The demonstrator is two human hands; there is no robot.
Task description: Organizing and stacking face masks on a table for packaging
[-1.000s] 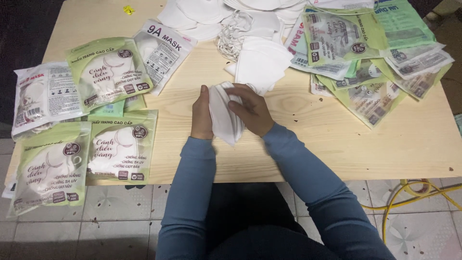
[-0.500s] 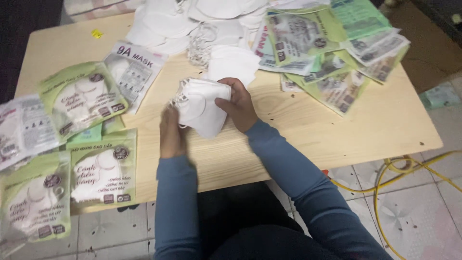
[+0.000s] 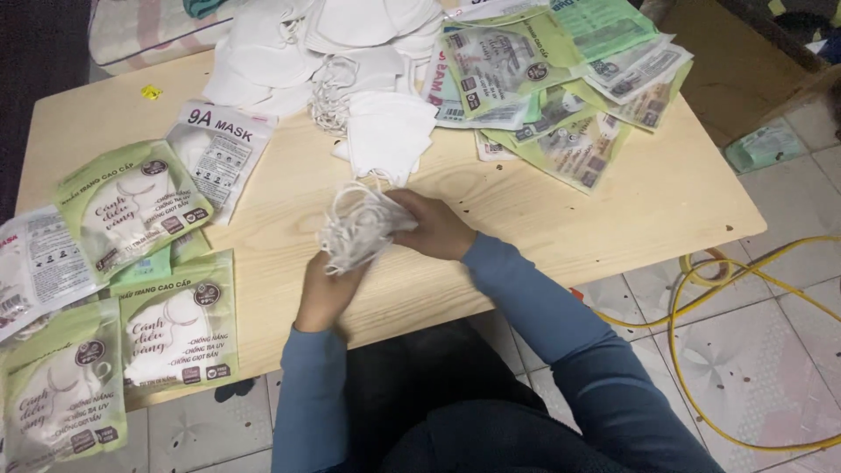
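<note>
Both hands gripped 1 stack of masks (image 3: 357, 229) above the table (image 3: 666, 206): left hand (image 3: 326, 293) beneath, right hand (image 3: 435, 226) clamped on its side. The loops dangled loose; squaring the edges would likely keep it tidy.

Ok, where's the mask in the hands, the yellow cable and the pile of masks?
mask (image 3: 355, 232), head view, its bunched white middle
yellow cable (image 3: 701, 280), head view, the loop on the floor
mask pile (image 3: 289, 44), head view, a top white mask

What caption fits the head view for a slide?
Both hands, left hand and right hand, hold a white mask stack over a wooden table beside green packets.
</note>
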